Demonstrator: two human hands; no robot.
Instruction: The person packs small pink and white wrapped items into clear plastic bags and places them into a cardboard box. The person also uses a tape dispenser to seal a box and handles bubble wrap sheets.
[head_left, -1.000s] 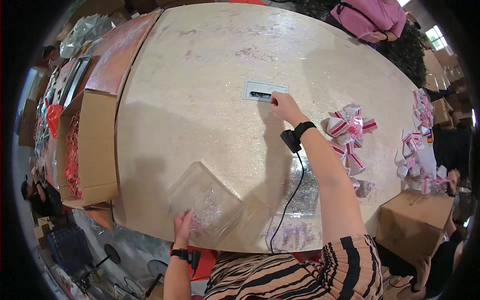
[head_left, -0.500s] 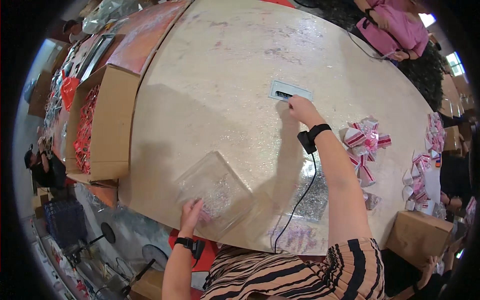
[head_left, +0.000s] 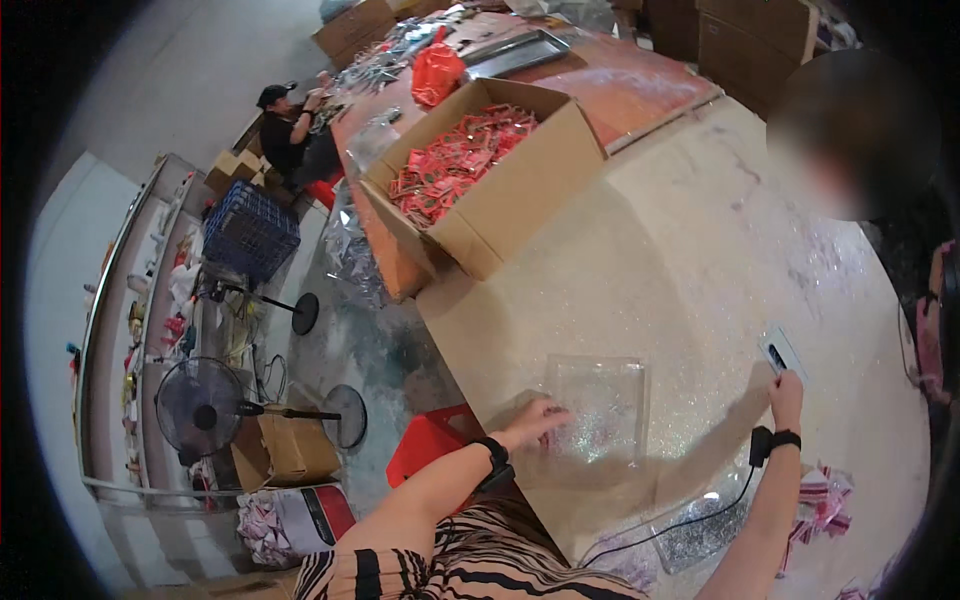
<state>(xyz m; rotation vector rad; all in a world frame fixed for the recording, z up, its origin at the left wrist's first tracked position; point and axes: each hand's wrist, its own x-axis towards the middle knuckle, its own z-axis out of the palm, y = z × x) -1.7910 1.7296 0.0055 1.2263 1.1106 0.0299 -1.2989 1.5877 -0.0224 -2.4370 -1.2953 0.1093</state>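
My left hand [head_left: 530, 422] is at the left side of a clear, shallow plastic tray [head_left: 622, 415], its fingers curled on the tray's edge; pinkish patches show through the plastic there. The tray lies flat on the pale tabletop near me, glitter showing in or beneath it. My right arm stretches across the table. The right hand [head_left: 786, 392] is closed at the near end of a pale blue, flat rectangular plate [head_left: 785, 350] with a dark slot. What its fingers hold, if anything, is hidden. Both wrists wear black bands with small boxes; a cable runs from the right one.
An open cardboard box [head_left: 535, 195] of red pieces stands at the table's far left corner. Pink-and-white ribbon bows [head_left: 825, 500] and a silvery glittery packet [head_left: 700, 540] lie near my right arm. A red stool [head_left: 430, 440] and standing fans [head_left: 205, 405] are at left. A person sits far left.
The view has swung left, so the table and box appear shifted right. Both hands stay at the same things: the left at the tray, the right at the slotted plate.
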